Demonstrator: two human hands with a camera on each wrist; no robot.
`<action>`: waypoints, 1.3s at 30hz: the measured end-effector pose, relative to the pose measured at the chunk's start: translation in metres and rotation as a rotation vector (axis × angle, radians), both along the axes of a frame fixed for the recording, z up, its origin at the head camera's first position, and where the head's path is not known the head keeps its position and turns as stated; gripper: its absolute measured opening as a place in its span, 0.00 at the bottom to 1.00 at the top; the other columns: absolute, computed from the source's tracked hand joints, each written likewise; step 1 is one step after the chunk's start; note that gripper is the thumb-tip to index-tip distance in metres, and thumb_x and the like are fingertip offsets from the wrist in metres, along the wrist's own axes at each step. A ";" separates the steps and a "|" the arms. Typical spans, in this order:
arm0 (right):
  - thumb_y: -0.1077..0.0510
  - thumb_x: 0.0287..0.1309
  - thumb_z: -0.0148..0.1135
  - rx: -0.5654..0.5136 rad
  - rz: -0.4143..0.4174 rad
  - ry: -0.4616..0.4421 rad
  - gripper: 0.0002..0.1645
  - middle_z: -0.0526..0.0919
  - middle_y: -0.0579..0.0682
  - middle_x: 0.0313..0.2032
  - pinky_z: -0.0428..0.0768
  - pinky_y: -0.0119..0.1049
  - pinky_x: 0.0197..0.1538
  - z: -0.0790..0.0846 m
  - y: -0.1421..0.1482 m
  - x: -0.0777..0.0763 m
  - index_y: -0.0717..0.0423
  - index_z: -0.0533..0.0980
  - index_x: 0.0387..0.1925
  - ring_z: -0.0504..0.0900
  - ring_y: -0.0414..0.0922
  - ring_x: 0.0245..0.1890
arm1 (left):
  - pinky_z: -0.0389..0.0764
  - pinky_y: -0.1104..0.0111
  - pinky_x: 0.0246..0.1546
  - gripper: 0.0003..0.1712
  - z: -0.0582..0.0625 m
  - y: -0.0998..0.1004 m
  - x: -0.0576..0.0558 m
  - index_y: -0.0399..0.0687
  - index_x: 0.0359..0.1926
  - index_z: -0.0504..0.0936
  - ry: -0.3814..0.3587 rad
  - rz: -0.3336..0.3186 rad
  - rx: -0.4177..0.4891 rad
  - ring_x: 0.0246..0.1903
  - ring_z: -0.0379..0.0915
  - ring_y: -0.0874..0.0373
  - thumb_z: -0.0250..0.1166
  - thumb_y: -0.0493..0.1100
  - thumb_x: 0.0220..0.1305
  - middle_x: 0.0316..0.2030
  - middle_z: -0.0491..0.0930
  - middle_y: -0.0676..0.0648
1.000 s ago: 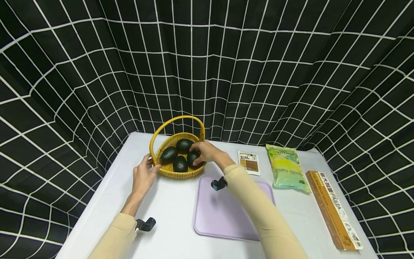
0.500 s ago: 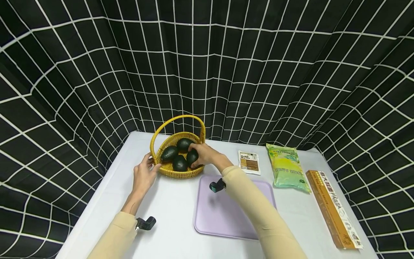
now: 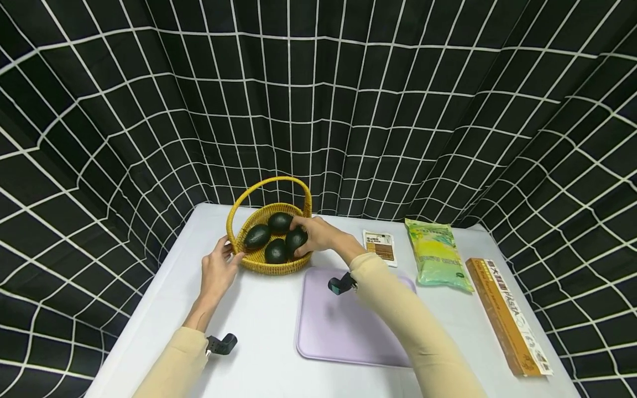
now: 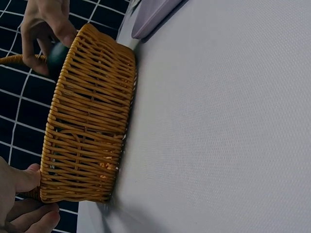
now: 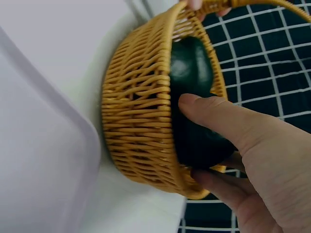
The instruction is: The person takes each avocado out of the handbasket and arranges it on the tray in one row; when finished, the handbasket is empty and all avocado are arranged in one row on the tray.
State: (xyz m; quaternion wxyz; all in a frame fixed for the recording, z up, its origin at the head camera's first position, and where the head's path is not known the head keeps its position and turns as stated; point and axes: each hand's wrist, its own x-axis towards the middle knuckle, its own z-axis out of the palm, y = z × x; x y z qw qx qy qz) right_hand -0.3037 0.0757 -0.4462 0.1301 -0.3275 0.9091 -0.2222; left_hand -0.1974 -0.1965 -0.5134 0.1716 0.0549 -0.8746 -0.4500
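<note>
A yellow wicker basket with a tall arched handle stands at the back left of the table, holding several dark green avocados. My left hand grips the basket's left side by the foot of the handle, thumb in front and fingers behind, as the left wrist view shows. At the right side, my right hand holds one avocado between thumb and fingers. That avocado is inside the rim, close against another avocado; the palm side of the right hand is partly hidden in the head view.
A lilac tray lies in front of the basket, under the right forearm. To the right are a small white-and-brown packet, a green-yellow bag and a long pasta box. A black gridded curtain surrounds the table.
The head view has shifted slightly. My right hand and its avocado have moved a little to the right relative to the basket; the left hand keeps its grip.
</note>
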 end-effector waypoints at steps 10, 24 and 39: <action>0.52 0.47 0.86 -0.094 0.020 0.073 0.39 0.83 0.55 0.62 0.86 0.45 0.60 0.030 0.024 0.023 0.51 0.75 0.60 0.83 0.50 0.57 | 0.84 0.45 0.60 0.33 -0.001 -0.002 -0.001 0.35 0.70 0.73 0.012 -0.005 -0.021 0.55 0.83 0.32 0.72 0.35 0.66 0.55 0.83 0.27; 0.57 0.45 0.86 -0.195 -0.003 0.086 0.39 0.86 0.56 0.59 0.86 0.50 0.62 0.002 0.064 0.111 0.54 0.76 0.59 0.86 0.54 0.57 | 0.84 0.44 0.60 0.34 -0.002 -0.001 0.000 0.33 0.70 0.73 0.014 -0.005 -0.015 0.55 0.83 0.31 0.72 0.35 0.66 0.56 0.82 0.26; 0.57 0.42 0.87 -0.169 -0.124 0.014 0.48 0.85 0.59 0.60 0.85 0.52 0.63 -0.047 0.068 0.159 0.60 0.73 0.65 0.85 0.56 0.58 | 0.84 0.45 0.60 0.34 0.000 -0.002 0.000 0.33 0.70 0.73 0.011 -0.003 -0.011 0.55 0.84 0.32 0.73 0.36 0.66 0.56 0.82 0.26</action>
